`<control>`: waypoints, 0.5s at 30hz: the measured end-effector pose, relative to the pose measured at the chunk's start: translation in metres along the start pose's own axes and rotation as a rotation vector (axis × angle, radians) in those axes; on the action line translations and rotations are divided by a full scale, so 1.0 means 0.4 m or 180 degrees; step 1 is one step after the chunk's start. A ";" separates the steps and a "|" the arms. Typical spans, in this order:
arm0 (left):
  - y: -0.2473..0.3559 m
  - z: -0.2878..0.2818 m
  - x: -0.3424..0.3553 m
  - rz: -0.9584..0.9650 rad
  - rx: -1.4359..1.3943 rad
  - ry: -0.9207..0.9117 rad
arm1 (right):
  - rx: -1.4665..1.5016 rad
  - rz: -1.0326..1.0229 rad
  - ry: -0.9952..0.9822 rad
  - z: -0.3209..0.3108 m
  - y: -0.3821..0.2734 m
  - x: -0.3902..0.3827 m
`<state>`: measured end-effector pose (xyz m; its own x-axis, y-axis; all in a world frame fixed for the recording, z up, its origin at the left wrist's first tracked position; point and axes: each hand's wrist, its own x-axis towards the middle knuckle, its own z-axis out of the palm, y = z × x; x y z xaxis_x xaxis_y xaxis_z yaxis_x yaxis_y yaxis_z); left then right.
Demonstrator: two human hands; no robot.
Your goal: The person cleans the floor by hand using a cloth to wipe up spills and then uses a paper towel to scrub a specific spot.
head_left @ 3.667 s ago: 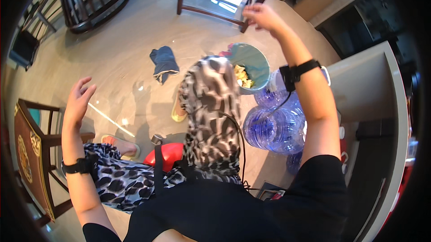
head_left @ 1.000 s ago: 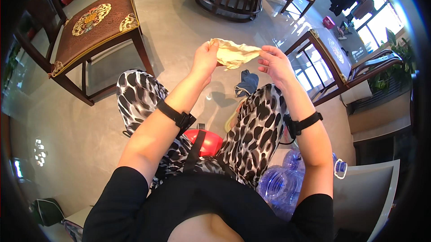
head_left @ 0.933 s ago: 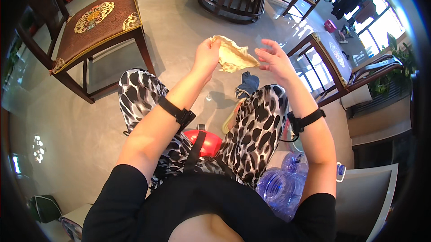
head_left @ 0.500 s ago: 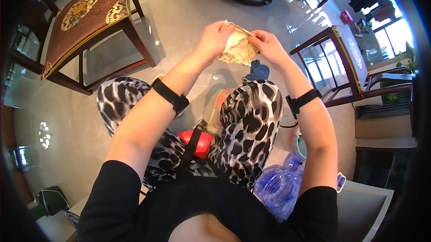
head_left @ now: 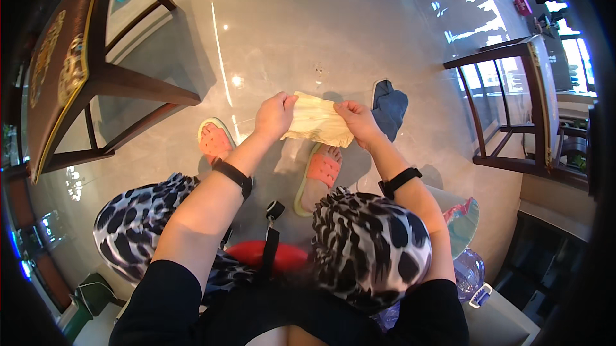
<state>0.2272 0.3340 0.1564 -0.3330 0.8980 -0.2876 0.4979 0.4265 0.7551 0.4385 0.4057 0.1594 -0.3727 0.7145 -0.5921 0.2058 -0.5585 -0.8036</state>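
Note:
A pale yellow piece of cloth (head_left: 317, 119) is stretched between my two hands above the floor. My left hand (head_left: 274, 116) pinches its left edge, thumb on top. At the upper right corner, my right hand (head_left: 359, 123) grips the cloth between thumb and fingers. The lower edge hangs loose and looks ruffled. Just past my right hand, a dark blue crumpled fabric item (head_left: 389, 110) lies on the floor. Under the cloth is my foot in an orange and yellow slipper (head_left: 323, 170).
Wooden chairs stand at the left (head_left: 99, 80) and the right (head_left: 536, 102). A red rounded object (head_left: 269, 253) sits between my knees. Beside my right leg are a bin with a liner (head_left: 463, 224) and a clear blue plastic bottle (head_left: 471, 273).
The cloth was bunched and is now spread flatter between my hands, which have come lower in view. My view has tilted, bringing both slippers and more of the blue item into sight.

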 end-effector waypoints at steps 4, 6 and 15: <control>-0.014 0.051 0.076 -0.0263 -0.0618 0.0196 | -0.0853 -0.0176 0.0339 -0.026 0.000 0.085; -0.011 0.073 0.129 -0.0388 -0.1032 0.0235 | -0.0915 -0.0292 0.0545 -0.050 -0.009 0.156; 0.035 0.065 0.398 -0.0569 -0.1790 -0.0049 | -0.1968 -0.0723 0.1230 -0.076 -0.121 0.511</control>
<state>0.2019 0.4857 0.1057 -0.3591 0.8207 -0.4444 -0.0672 0.4522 0.8894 0.3799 0.5916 0.0755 -0.1467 0.9438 -0.2961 0.6735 -0.1240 -0.7287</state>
